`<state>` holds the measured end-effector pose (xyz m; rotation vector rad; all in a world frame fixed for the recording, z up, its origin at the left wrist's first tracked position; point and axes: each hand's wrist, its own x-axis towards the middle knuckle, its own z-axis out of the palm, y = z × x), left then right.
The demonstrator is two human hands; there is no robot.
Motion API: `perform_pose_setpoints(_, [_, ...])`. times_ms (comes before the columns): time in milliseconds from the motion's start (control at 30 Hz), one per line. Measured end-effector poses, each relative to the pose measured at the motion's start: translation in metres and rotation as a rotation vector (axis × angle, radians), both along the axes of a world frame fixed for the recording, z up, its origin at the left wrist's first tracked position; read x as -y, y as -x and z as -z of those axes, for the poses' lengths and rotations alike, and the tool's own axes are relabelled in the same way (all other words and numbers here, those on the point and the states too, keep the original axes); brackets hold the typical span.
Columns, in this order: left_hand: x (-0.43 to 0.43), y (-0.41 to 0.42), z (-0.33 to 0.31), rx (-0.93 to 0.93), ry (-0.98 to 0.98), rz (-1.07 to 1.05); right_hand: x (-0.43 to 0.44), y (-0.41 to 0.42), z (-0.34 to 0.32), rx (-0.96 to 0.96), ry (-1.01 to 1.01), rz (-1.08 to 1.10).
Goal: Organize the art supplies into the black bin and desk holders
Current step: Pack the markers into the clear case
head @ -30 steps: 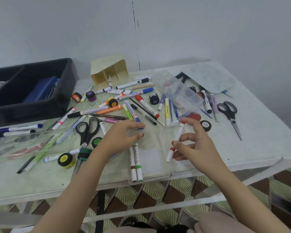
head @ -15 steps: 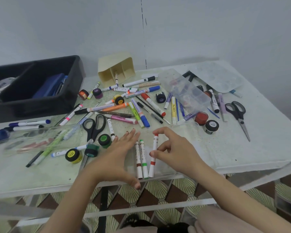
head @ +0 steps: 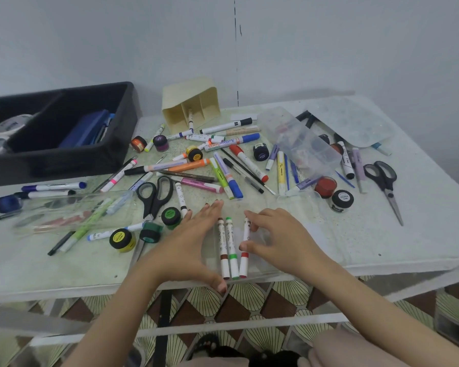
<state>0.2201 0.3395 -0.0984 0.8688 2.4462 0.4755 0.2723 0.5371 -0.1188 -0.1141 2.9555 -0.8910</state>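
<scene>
Three white markers lie side by side in a shallow clear tray (head: 276,273) at the table's front edge: a brown marker (head: 222,250), a green marker (head: 231,250) and a red marker (head: 245,263). My right hand (head: 284,239) pinches the red marker between thumb and curled fingers. My left hand (head: 186,245) lies flat with straight fingers against the tray's left side, beside the brown marker. The black bin (head: 64,161) stands at the back left and holds a blue case. A cream desk holder (head: 194,99) lies on its side behind the clutter.
Several markers, pens and paint jars, such as a yellow jar (head: 122,238) and a green jar (head: 171,215), cover the table's middle. Black scissors (head: 154,197) lie left of centre, and a second pair (head: 384,181) at the right. A clear box (head: 302,144) and another clear tray (head: 72,210) sit nearby.
My right hand brought the red marker down into the tray beside the green one. My left hand dropped from above the clutter to lie flat at the tray's left side.
</scene>
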Motion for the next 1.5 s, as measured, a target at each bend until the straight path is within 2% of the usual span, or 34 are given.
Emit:
perform_pose_setpoints(133, [0.001, 0.0, -0.001, 0.022, -0.013, -0.008, 0.002, -0.002, 0.001, -0.071, -0.023, -0.01])
perform_pose_setpoints(267, [0.0, -0.001, -0.003, 0.023, 0.009, 0.006, 0.008, 0.0, 0.002, -0.052, 0.017, -0.051])
perform_pose_setpoints(400, [-0.002, -0.003, -0.008, 0.04, 0.027, -0.004, 0.005, 0.005, 0.004, -0.017, -0.049, -0.102])
perform_pose_setpoints(733, [0.001, 0.002, -0.003, 0.0, 0.052, 0.047, 0.002, 0.002, 0.008, -0.066, -0.23, -0.093])
perform_pose_setpoints(1167, [0.005, 0.008, 0.012, -0.057, -0.002, 0.06, 0.008, 0.004, -0.008, 0.044, -0.384, -0.157])
perform_pose_setpoints(1400, [0.007, 0.009, 0.011, -0.02, 0.023, 0.06, 0.008, 0.008, -0.013, -0.004, -0.362, -0.176])
perform_pose_setpoints(1500, [0.008, 0.018, -0.001, 0.123, -0.189, -0.093, 0.002, 0.029, -0.028, 0.015, -0.196, -0.225])
